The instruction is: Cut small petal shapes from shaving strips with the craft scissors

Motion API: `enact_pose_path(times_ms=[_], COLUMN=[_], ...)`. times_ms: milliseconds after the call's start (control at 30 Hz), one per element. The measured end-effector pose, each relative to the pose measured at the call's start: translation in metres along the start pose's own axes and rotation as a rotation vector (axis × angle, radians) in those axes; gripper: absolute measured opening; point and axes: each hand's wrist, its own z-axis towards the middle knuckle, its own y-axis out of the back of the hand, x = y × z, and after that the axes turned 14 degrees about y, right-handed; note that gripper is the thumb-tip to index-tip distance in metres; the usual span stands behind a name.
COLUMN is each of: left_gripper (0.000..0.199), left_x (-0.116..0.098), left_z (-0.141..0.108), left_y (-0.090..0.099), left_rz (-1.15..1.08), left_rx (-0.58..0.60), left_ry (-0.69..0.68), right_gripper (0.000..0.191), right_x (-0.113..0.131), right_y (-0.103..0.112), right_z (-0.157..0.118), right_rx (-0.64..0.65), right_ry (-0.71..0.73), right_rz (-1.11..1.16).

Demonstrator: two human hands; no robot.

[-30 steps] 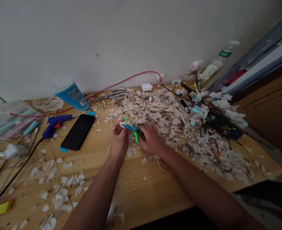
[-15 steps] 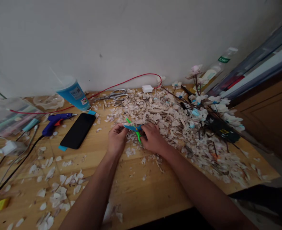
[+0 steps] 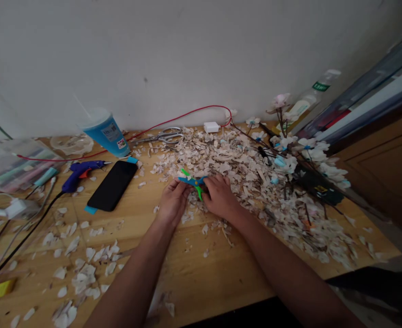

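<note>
My right hand (image 3: 220, 196) grips a small pair of blue and green scissors (image 3: 196, 182), its fingers at the handle end. The blades spread apart, pointing toward my left hand. My left hand (image 3: 173, 200) is closed in a pinch beside the blades; what its fingers hold is too small to name. A whitish bit shows by the blade tips. Just behind both hands spreads a heap of dry, pale petals and scraps (image 3: 217, 157), some lying right under the scissors.
Left stand a blue cup (image 3: 109, 136), a black phone (image 3: 112, 186), a blue glue gun (image 3: 81, 174) and a clear plastic box (image 3: 19, 159). Metal scissors (image 3: 168, 135) and a white adapter (image 3: 211, 127) lie near the wall. Flower branches (image 3: 286, 146) and a bottle (image 3: 303, 107) stand right.
My left hand has shifted slightly right, its fingers curling lower beside the blades. The scissors have turned a little in my right hand, which stays in nearly the same place.
</note>
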Motion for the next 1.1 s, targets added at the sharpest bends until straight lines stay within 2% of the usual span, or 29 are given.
enact_pose_path(times_ms=[67,233,500,600,733,833,933,1100], left_gripper=[0.026,0.019,0.007,0.008,0.021,0.026,0.026,0.024], left_x=[0.000,-0.006,-0.015,-0.014,-0.007,-0.004,-0.004,-0.007], left_z=[0.002,0.007,0.004,0.005,0.003,0.000,0.002,0.010], left_y=[0.004,0.015,0.017,0.016,0.007,0.001,0.003,0.017], left_rz=[0.076,0.433,0.600,0.548,0.190,0.053,0.085,0.338], left_rx=[-0.043,-0.134,-0.149,-0.125,0.007,0.043,0.020,-0.072], left_ry=[-0.056,-0.206,-0.262,-0.215,-0.028,0.032,-0.018,-0.152], right_gripper=[0.015,0.012,0.012,0.011,0.011,0.012,0.013,0.014], right_x=[0.000,-0.002,-0.004,-0.005,-0.007,-0.007,-0.006,-0.005], right_y=[0.001,0.003,0.002,0.001,-0.001,-0.002,-0.001,0.000], right_z=[0.000,0.000,0.000,0.001,0.001,0.000,0.000,0.000], right_rx=[0.001,0.012,0.012,0.009,-0.020,-0.028,-0.034,-0.033], right_ry=[0.011,0.010,0.006,-0.003,-0.003,0.011,0.016,0.008], right_rz=[-0.005,0.005,0.034,0.042,0.041,0.034,0.035,0.051])
